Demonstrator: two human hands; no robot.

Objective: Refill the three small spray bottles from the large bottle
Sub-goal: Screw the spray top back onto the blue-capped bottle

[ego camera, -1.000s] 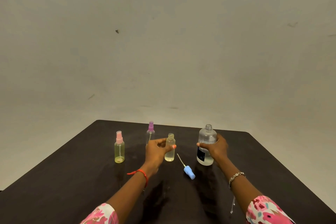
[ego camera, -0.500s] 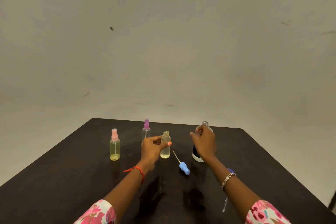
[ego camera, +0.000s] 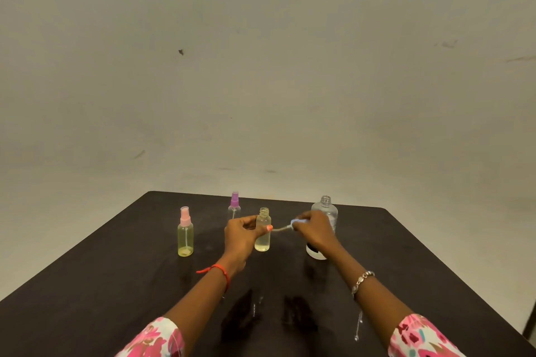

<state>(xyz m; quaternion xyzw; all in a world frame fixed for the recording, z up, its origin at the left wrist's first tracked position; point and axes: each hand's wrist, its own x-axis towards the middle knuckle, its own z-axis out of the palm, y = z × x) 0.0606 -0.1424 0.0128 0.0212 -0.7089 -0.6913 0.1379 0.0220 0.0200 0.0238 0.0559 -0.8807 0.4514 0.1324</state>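
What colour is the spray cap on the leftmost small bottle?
Pink; the spray cap shows best in the head view.

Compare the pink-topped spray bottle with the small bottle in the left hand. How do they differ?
The pink-topped bottle wears its sprayer; the uncapped bottle has a bare threaded neck. The pink-topped bottle stands untouched; the uncapped bottle is gripped by the left hand. The pink-topped bottle looks yellower, the uncapped bottle paler. Both are small, see-through and upright on the table.
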